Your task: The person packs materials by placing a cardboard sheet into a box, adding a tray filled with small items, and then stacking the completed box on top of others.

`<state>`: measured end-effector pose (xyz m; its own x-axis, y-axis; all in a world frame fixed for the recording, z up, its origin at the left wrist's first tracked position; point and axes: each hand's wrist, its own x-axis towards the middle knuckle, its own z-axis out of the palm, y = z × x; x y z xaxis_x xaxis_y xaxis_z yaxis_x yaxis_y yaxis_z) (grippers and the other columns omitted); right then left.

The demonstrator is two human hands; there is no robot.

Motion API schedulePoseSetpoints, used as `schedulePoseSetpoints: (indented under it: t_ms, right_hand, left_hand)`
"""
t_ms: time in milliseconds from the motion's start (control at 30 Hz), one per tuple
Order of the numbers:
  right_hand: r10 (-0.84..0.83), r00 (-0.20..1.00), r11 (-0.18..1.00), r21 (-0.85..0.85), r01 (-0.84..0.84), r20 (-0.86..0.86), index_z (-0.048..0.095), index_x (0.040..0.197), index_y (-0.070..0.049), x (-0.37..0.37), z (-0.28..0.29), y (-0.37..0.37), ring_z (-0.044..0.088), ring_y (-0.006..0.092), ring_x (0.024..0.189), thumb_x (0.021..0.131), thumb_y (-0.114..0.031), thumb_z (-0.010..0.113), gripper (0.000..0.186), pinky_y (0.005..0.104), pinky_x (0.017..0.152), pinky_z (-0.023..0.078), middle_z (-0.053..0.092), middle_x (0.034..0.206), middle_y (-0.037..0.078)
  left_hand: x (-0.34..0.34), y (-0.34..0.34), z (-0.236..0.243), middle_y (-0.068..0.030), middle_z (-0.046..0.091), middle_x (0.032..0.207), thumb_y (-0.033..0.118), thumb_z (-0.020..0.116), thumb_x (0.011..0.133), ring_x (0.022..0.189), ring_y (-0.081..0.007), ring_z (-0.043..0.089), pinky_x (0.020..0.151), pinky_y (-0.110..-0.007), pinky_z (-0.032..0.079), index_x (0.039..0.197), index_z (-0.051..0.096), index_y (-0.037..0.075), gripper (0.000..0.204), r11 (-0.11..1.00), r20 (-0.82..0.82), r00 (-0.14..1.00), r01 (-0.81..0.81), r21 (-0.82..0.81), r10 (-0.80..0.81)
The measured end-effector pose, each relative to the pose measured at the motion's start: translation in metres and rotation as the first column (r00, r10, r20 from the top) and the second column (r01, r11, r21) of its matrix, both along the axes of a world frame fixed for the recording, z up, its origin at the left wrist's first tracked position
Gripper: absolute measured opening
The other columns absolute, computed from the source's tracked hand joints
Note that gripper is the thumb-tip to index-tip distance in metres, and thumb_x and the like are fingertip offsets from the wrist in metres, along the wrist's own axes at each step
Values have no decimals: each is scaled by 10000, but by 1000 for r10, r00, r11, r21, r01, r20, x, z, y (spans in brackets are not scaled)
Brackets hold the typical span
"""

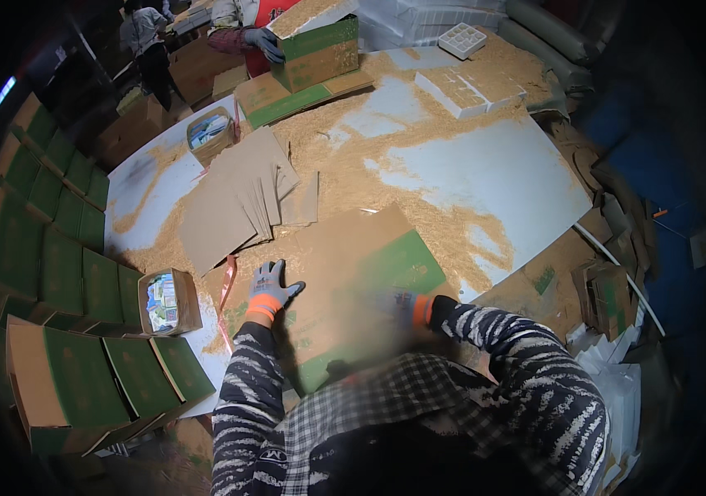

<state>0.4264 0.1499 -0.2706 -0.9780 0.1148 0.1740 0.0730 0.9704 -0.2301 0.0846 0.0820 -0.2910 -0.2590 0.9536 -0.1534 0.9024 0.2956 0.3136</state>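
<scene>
A brown and green cardboard box (pixel 332 260) lies on the table right in front of me; it looks folded flat. My left hand (pixel 272 285), in a grey glove with an orange cuff, rests at its left edge with the fingers spread. On the right part of the cardboard is my right hand (pixel 406 307), in a matching glove. A hazy blur covers its fingers, so their pose is hidden. Just beyond the box, flat brown cardboard sheets (pixel 233 198) lie in a fanned stack.
Sawdust-like packing (pixel 336 157) is strewn over the white table (pixel 485 165). Green-and-brown boxes (pixel 63 269) are stacked at left, near an open carton (pixel 172 302) of colourful packets. Opposite, a co-worker's gloved hand (pixel 263 43) touches an upright box (pixel 317 59). White trays (pixel 464 89) sit far right.
</scene>
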Motion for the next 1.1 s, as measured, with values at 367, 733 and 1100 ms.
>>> schedulePoseSetpoints:
  t_ms: [367, 733, 1100]
  right_hand:
    - [-275, 817, 932, 68, 356, -507, 432, 1329, -92, -82, 202, 116, 329, 333, 1313, 796, -380, 639, 640, 465, 1097, 252, 393, 1403, 124]
    - [200, 769, 980, 135, -148, -608, 616, 768, -197, -63, 215, 99, 574, 202, 812, 739, -375, 689, 194, 395, 904, 424, 585, 776, -30]
    - [414, 731, 859, -35, -512, -542, 619, 653, -175, -40, 230, 73, 525, 199, 586, 741, -277, 651, 139, 373, 813, 485, 498, 575, 1]
  left_hand:
    - [-16, -11, 259, -137, 602, 887, 410, 756, 691, 817, -329, 598, 701, -407, 472, 921, 623, 28, 465, 991, -110, 992, 69, 117, -56]
    - [-1, -40, 300, -67, 607, 962, 269, 531, 920, 873, -196, 568, 769, -321, 448, 1113, 569, 61, 287, 969, 395, 904, 221, -112, -160]
    - [-94, -54, 228, -85, 526, 644, 82, 574, 834, 568, -181, 476, 556, -304, 409, 1027, 598, 78, 195, 892, 40, 993, -121, 435, 115]
